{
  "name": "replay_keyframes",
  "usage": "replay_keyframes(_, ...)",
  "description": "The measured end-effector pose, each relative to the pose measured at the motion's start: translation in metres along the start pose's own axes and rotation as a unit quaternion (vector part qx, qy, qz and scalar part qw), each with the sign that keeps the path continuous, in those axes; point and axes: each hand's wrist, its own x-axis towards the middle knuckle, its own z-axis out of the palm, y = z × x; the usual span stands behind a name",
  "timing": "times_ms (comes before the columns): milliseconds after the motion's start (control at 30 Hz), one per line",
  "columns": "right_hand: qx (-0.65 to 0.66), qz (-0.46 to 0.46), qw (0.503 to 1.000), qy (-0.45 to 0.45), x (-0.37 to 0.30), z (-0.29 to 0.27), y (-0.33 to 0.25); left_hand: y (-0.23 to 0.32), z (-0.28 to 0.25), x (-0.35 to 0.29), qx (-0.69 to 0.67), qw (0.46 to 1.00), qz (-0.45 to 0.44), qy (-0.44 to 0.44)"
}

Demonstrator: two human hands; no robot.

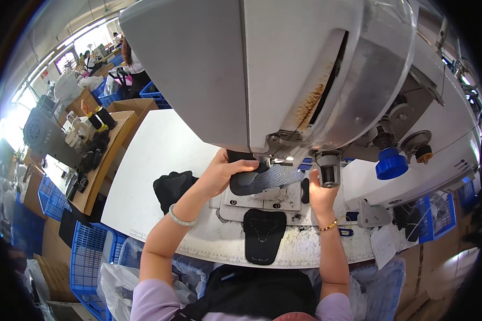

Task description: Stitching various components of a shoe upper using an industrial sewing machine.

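Note:
A grey textured fabric piece with a black edge [273, 181] lies under the head of a sewing machine [284, 144]. My left hand [222, 172] pinches its black left end, thumb on top. On the other side, my right hand [322, 199] is raised close to the piece's right end; a metal cylinder of the machine hides most of its fingers, so its grip is unclear. Nearer to me on the white table [144, 160] lies a black cut piece [264, 235] with light stitched lines. Left of my left wrist rests a dark fabric bundle [172, 190].
The machine's large white body fills the upper middle and right, with a blue knob [391, 163] on its side. Blue plastic crates [93, 262] stand at the left. A wooden bench [104, 166] carries thread cones. Other people sit far back at left.

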Motion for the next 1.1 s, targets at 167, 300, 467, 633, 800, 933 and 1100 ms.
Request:
replay_keyframes(167,0.044,0.087,0.995,0.015,0.002,0.0,-0.011,-0.023,-0.002,-0.007,-0.069,0.991,0.112,-0.03)
replay_keyframes(300,0.018,0.047,0.999,-0.002,-0.003,0.0,-0.007,-0.025,0.008,-0.011,-0.107,0.987,0.118,-0.011)
replay_keyframes(467,0.025,-0.01,1.0,-0.001,-0.005,0.0,-0.018,-0.025,0.029,-0.024,-0.083,0.984,0.155,0.043)
replay_keyframes(633,0.033,-0.025,0.999,-0.005,-0.005,-0.001,-0.018,-0.045,0.035,-0.034,-0.04,0.977,0.195,0.074)
replay_keyframes(800,0.031,-0.03,0.999,-0.022,-0.008,-0.005,-0.022,-0.047,0.053,-0.036,-0.036,0.965,0.22,0.141)
replay_keyframes(933,0.052,-0.148,0.987,0.027,-0.02,-0.002,-0.049,-0.041,0.052,-0.035,-0.046,0.963,0.223,0.143)
replay_keyframes(1100,0.069,-0.167,0.982,-0.057,-0.011,-0.001,-0.082,-0.035,0.036,-0.037,0.001,0.985,0.14,0.101)
